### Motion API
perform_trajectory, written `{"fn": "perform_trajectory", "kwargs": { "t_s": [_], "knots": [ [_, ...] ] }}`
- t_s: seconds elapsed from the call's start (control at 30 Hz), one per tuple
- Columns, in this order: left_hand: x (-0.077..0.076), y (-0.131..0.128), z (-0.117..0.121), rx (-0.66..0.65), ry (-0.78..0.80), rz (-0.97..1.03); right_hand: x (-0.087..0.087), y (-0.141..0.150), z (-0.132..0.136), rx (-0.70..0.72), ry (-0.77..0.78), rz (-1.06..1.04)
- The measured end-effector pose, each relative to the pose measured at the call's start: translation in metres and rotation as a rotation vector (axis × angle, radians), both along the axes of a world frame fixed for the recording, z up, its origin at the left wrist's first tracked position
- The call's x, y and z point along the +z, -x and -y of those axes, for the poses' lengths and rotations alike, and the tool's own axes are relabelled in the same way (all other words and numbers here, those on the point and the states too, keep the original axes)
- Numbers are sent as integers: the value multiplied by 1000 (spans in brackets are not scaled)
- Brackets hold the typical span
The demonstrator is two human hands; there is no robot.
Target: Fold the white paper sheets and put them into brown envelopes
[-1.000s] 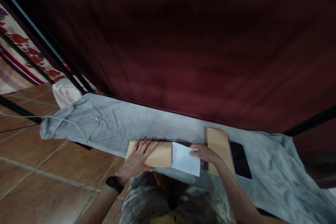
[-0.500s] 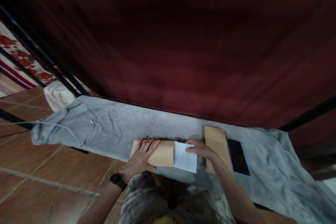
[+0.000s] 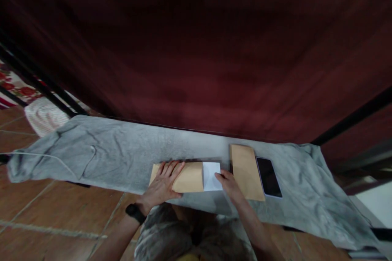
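Observation:
A tan paper envelope (image 3: 191,177) lies lengthwise on the grey cloth, close to my knees. Flat on its left part rests my left hand (image 3: 165,179), fingers spread, pressing it down. Out of the envelope's right end sticks a sheet of white paper (image 3: 210,176); its left portion is hidden inside. My right hand (image 3: 227,181) pinches the paper's right edge between thumb and fingers. Just right of that hand lies a second tan envelope (image 3: 246,171), and beside it a dark-screened phone (image 3: 269,177).
Grey cloth (image 3: 122,147) covers the long, low surface. A white cable (image 3: 65,165) crosses its left end. Behind hangs a dark red curtain (image 3: 196,89) between black metal bars (image 3: 352,118). Brown floor tiles (image 3: 73,208) and a striped cloth (image 3: 45,116) are at the left.
My right hand has moved left, and less of the white paper shows outside the envelope. The paper now lies straighter. My left hand stays on the envelope; the view has shifted slightly.

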State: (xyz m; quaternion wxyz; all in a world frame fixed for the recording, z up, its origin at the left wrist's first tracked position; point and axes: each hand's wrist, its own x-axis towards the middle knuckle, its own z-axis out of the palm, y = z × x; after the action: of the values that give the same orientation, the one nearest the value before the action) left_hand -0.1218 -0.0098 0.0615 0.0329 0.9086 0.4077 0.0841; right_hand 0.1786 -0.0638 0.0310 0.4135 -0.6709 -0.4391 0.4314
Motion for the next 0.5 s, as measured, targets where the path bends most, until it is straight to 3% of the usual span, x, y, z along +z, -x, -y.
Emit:
{"fn": "perform_trajectory", "kwargs": {
  "t_s": [0.23,0.5],
  "knots": [
    [0,-17,0,-22,-7,19,-1,26,-6,-93,-80,-59],
    [0,-23,3,-43,-66,17,0,26,-2,-229,-105,-168]
  ]
}}
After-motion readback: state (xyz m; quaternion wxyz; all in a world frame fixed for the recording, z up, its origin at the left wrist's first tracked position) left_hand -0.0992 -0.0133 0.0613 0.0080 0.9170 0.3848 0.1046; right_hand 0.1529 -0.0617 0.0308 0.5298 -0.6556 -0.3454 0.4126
